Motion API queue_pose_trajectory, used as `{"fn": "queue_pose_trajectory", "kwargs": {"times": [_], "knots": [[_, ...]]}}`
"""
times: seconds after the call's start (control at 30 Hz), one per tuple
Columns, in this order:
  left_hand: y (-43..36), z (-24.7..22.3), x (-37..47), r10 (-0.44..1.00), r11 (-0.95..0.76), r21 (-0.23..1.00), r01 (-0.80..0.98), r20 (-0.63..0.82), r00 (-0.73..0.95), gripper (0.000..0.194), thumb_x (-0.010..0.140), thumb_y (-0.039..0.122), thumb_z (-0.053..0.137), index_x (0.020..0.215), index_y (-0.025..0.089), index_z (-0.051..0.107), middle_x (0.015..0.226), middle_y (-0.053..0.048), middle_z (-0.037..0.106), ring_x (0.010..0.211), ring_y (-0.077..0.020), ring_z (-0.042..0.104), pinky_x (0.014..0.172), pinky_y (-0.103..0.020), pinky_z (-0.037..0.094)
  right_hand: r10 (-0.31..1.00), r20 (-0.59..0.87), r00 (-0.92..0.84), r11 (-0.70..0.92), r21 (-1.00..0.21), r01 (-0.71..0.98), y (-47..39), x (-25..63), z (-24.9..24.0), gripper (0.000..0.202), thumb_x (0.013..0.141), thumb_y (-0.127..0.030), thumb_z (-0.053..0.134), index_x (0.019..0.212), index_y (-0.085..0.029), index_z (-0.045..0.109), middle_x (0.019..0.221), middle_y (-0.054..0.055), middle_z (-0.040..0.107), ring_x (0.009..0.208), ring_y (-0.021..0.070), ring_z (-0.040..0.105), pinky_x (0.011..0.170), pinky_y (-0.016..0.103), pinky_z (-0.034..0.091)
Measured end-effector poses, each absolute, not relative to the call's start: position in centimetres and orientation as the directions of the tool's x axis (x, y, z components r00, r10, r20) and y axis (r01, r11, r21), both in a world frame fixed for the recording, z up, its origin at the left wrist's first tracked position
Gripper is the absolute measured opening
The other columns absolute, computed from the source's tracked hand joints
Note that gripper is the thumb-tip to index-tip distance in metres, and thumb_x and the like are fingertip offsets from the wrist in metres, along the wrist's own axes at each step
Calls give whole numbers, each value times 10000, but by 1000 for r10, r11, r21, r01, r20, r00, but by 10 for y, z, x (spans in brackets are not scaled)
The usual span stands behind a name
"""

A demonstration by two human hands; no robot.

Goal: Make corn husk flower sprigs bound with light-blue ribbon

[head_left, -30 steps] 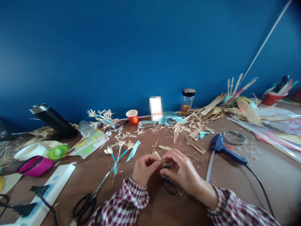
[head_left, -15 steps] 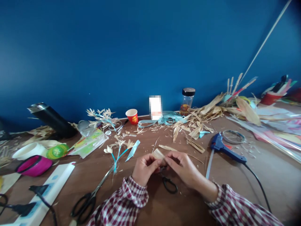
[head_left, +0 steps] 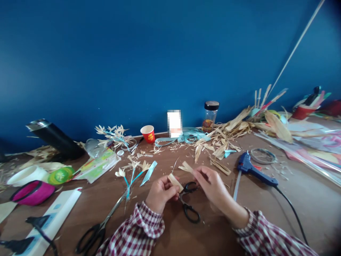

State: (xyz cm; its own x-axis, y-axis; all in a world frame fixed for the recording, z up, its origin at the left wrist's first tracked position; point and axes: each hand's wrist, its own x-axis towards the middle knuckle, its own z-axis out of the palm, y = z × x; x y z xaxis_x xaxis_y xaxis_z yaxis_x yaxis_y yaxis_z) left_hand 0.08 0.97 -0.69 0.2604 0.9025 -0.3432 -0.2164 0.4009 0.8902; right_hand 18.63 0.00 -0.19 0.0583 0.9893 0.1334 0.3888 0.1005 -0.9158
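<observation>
My left hand (head_left: 161,193) pinches a short pale strip of corn husk (head_left: 175,182) between thumb and fingers. To its right, my right hand (head_left: 213,186) has its thumb and forefinger closed on another narrow pale husk piece (head_left: 188,166), which overlaps a strip that seems to lie on the table. Black-handled scissors (head_left: 192,214) rest on the table between both hands, their blades hidden by my left hand. Left of my hands lie larger scissors (head_left: 93,233), near small husk flowers (head_left: 134,165) on blue stems. A light blue strip (head_left: 149,173) lies beside the flowers.
A blue glue gun (head_left: 255,170) with a cord lies to the right. Dried husks (head_left: 223,137), a lidded jar (head_left: 211,115) and a red paper cup (head_left: 148,134) stand along the wall. At left are a power strip (head_left: 62,202) and a black flask (head_left: 57,138).
My hands have moved apart, the right one to the right with a husk piece, the left keeping its strip. More of the scissors between them now shows. The view has shifted slightly.
</observation>
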Motion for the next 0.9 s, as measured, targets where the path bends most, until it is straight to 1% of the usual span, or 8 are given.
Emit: {"fn": "queue_pose_trajectory", "kwargs": {"times": [0.13, 0.3, 0.47, 0.63, 0.7, 0.77, 0.83, 0.9], "knots": [[12, -5, -1, 898, 431, 872, -233, -388, 209, 321, 528, 329, 828, 740, 131, 691, 555, 11, 642, 460, -61, 565, 454, -154, 472, 987, 119, 106, 76, -936, 344, 5, 192, -3, 289, 871, -413, 487, 739, -176, 589, 644, 5, 585, 572, 134, 518, 528, 230, 391], [16, -5, -2, 880, 474, 845, -249, -444, 167, 288, 566, 306, 813, 753, 108, 719, 521, -12, 642, 459, -72, 576, 454, -155, 492, 988, 131, 77, 91, -917, 388, 3, 188, 4, 273, 869, -374, 494, 713, -170, 585, 588, -20, 526, 550, 119, 464, 517, 224, 357], [19, -6, -1, 901, 433, 852, -294, -419, 111, 171, 634, 209, 763, 759, 101, 718, 631, -46, 691, 484, -75, 585, 456, -164, 506, 984, 169, 50, 127, -877, 464, 0, 184, 5, 248, 868, -332, 487, 715, -167, 591, 604, -17, 543, 571, 127, 469, 541, 231, 350], [21, -8, -1, 921, 389, 876, -286, -382, 83, 228, 653, 224, 753, 837, 94, 713, 651, -55, 696, 505, -93, 599, 468, -181, 513, 980, 197, 12, 166, -854, 493, -2, 183, 2, 246, 867, -310, 481, 676, -176, 558, 588, -25, 525, 559, 125, 460, 537, 229, 343], [21, -9, -3, 933, 359, 891, -279, -347, 93, 382, 657, 244, 759, 1005, 107, 679, 773, -85, 719, 544, -105, 620, 493, -197, 527, 983, 186, 2, 162, -863, 479, -3, 182, 3, 243, 867, -308, 479, 679, -176, 557, 590, -23, 532, 560, 128, 465, 535, 229, 348], [20, -9, -5, 952, 305, 915, -263, -293, 85, 577, 661, 271, 766, 1196, 154, 583, 1046, -144, 687, 626, -134, 658, 519, -227, 545, 986, 168, -15, 156, -873, 462, -3, 181, 4, 237, 865, -305, 482, 689, -174, 570, 607, -13, 563, 575, 136, 493, 546, 232, 364], [19, -9, -6, 969, 245, 948, -206, -232, 83, 635, 662, 309, 766, 1247, 203, 544, 1345, -174, 494, 731, -179, 683, 533, -260, 561, 989, 147, -33, 146, -884, 444, -3, 181, 5, 245, 865, -305, 483, 683, -172, 578, 606, -6, 586, 577, 141, 516, 553, 236, 377], [17, -7, -6, 988, 147, 983, -113, -141, 57, 575, 664, 347, 758, 1196, 213, 586, 1495, -151, 265, 788, -199, 682, 545, -277, 571, 992, 114, -48, 124, -902, 414, -2, 180, 3, 262, 869, -311, 478, 674, -170, 582, 585, -6, 594, 551, 136, 519, 542, 235, 381]]}}
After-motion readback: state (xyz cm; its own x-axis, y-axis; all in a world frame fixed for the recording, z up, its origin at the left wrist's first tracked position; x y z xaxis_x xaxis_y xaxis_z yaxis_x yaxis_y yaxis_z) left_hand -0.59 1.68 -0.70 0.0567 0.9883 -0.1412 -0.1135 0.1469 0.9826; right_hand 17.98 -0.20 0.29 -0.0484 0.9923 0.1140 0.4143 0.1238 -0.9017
